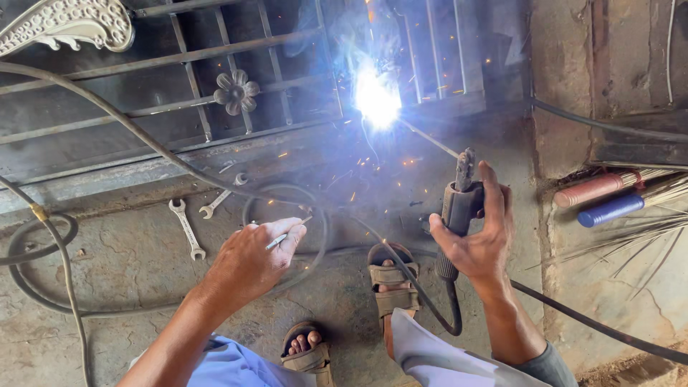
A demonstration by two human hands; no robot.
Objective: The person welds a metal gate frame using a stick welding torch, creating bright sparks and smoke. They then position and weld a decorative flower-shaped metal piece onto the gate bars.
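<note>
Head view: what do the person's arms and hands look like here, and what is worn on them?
Both hands are bare, with no gloves, rings or watch visible. The left hand and its forearm are uncovered. The right hand has a bare forearm ending in a grey-green rolled sleeve near the elbow.

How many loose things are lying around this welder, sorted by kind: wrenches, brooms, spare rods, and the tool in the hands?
Wrenches on the floor: 2, one and another
Brooms by the wall: 2, red-handled and blue-handled
Spare welding rod in the left hand: 1
Electrode holder in the right hand: 1
Total: 6
</note>
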